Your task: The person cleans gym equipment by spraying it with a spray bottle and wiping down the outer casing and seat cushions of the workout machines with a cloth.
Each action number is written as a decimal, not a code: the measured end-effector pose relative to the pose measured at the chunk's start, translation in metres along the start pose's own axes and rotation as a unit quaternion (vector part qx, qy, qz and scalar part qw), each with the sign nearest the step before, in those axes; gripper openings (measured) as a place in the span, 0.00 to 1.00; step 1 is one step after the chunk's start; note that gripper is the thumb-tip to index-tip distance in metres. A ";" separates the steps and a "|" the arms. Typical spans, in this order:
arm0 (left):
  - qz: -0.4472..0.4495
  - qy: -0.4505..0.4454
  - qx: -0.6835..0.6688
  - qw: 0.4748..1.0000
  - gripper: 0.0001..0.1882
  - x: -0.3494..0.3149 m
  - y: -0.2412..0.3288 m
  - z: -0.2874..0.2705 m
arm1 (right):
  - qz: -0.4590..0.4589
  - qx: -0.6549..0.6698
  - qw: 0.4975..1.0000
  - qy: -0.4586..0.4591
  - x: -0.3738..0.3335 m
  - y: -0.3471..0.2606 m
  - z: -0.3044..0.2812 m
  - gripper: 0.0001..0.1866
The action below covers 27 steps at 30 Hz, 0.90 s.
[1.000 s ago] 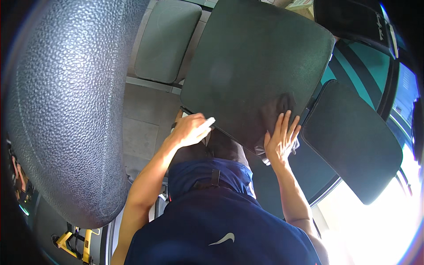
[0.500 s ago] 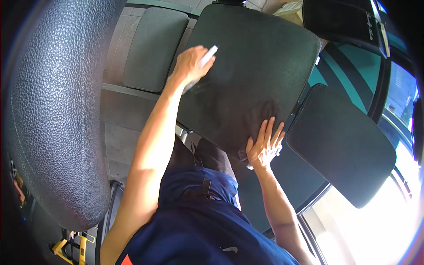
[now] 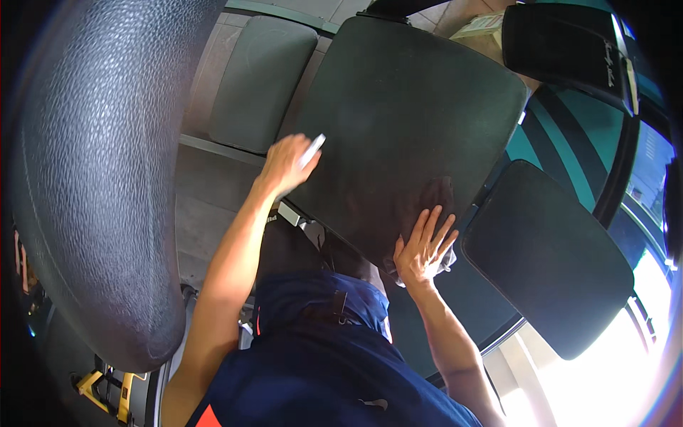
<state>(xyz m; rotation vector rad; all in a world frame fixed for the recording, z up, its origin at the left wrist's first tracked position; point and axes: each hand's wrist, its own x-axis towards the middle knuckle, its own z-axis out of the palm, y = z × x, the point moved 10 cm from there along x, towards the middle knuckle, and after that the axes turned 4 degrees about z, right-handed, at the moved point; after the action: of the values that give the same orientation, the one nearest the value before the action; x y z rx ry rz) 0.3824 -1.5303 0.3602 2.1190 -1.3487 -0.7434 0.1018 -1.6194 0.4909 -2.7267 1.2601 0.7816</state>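
My left hand [image 3: 284,165] is closed around a spray bottle with a white top [image 3: 311,151], at the left edge of the large dark padded seat [image 3: 405,92]. Most of the bottle is hidden by the hand. Lower right, my right hand [image 3: 425,249] lies flat with fingers spread, pressing on a dark cloth [image 3: 437,193] on the near corner of that pad. Part of the cloth bunches out beside the wrist and under the palm.
A smaller pad [image 3: 263,82] stands to the left of the seat, another pad [image 3: 551,260] to the right. A thick black padded roll [image 3: 107,185] fills the left side. A black padded piece [image 3: 558,53] is at the far right, yellow metal parts [image 3: 107,391] at lower left.
My left hand has moved back toward me and slightly left with the bottle, from over the seat to its edge. The right hand stays on the cloth, its position nearly the same.
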 end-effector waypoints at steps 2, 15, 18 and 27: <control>-0.040 -0.013 -0.052 0.998 0.11 -0.053 -0.007 -0.017 | -0.015 -0.031 0.999 -0.024 0.010 -0.015 -0.007 0.47; -0.209 -0.023 -0.083 0.974 0.08 -0.237 -0.011 -0.076 | -0.384 -0.082 0.919 0.022 0.134 -0.341 0.116 0.34; -0.133 -0.014 -0.136 0.982 0.08 -0.228 -0.006 -0.080 | -0.414 -0.064 0.907 -0.028 0.117 -0.346 0.149 0.32; -0.162 -0.038 -0.136 0.977 0.08 -0.231 -0.001 -0.103 | -0.153 0.033 0.986 -0.052 0.005 -0.069 -0.014 0.41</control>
<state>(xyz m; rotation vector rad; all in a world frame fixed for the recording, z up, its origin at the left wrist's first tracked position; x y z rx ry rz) 0.3711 -1.3040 0.4728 2.1250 -0.8839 -1.0826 0.1601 -1.5799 0.4896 -2.6937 0.8041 0.8177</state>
